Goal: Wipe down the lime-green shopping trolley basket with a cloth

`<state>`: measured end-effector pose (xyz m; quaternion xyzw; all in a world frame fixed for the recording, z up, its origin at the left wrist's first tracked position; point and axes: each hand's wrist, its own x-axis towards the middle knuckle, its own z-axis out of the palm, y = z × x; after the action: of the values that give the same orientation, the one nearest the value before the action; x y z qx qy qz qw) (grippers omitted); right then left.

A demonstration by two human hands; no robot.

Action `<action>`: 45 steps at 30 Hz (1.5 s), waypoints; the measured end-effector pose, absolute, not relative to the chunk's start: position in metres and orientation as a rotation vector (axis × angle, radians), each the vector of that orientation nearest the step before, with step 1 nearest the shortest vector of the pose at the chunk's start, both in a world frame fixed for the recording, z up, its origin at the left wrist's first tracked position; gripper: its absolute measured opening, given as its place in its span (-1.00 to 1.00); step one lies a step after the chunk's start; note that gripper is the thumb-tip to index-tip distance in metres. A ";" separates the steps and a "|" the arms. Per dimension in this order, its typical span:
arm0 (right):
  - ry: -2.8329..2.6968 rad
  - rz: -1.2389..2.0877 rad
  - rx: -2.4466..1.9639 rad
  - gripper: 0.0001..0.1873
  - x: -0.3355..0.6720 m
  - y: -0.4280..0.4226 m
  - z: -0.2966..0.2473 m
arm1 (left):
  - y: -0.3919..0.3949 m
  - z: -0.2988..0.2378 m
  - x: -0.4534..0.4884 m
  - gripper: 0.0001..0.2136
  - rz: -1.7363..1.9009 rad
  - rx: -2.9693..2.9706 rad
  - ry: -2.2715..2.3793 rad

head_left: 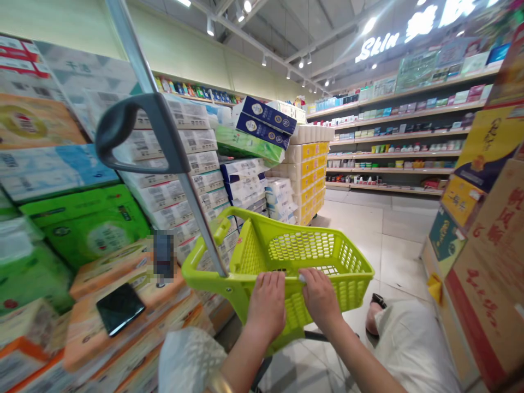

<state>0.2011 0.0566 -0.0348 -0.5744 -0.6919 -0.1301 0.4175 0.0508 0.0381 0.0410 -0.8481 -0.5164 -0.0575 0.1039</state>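
A yellow-green rolling shopping basket [344, 281] stands before me, with holes in its walls. My left hand [268, 303] is closed over its near rim, fingers curled to the inside. Further right along the same rim, my right hand [322, 300] grips too, a small white bit [302, 278] showing by its fingers; what that is, I cannot make out. From the basket's left end rises a metal pole with a grey pull handle [164, 131]. What I see of the basket's inside holds no goods.
Packs of tissue [196, 164] are stacked on the left. A dark phone-like device [120, 308] lies on orange packs, beside a blurred-out item [162, 255]. Cartons [491, 262] rise on the right. Stocked shelves [393, 136] line the back beyond the tiled floor [364, 213].
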 end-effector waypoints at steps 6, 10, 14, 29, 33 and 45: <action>-1.639 -0.385 -1.455 -0.59 0.188 0.057 -0.039 | 0.040 0.039 0.047 -0.42 -0.106 -2.501 -1.510; -1.710 -0.340 -1.309 -0.57 0.165 0.059 -0.035 | 0.040 0.039 0.046 -0.45 -0.098 -2.514 -1.494; -1.668 -0.404 -1.387 -0.59 0.204 0.058 -0.047 | 0.039 0.040 0.042 -0.42 -0.104 -2.535 -1.488; -1.697 -0.287 -1.391 -0.57 0.200 0.052 -0.039 | 0.046 0.039 0.036 -0.44 -0.121 -2.445 -1.457; -1.571 -0.343 -1.543 -0.61 0.225 0.048 -0.047 | 0.046 0.039 0.037 -0.43 -0.120 -2.428 -1.464; -1.673 -0.250 -1.451 -0.57 0.188 0.044 -0.035 | 0.041 0.039 0.038 -0.44 -0.102 -2.415 -1.467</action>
<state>0.1884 0.0435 -0.0346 -0.5845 -0.6739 -0.1006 0.4405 0.0379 0.0414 0.0388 -0.8436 -0.5125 -0.0358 0.1565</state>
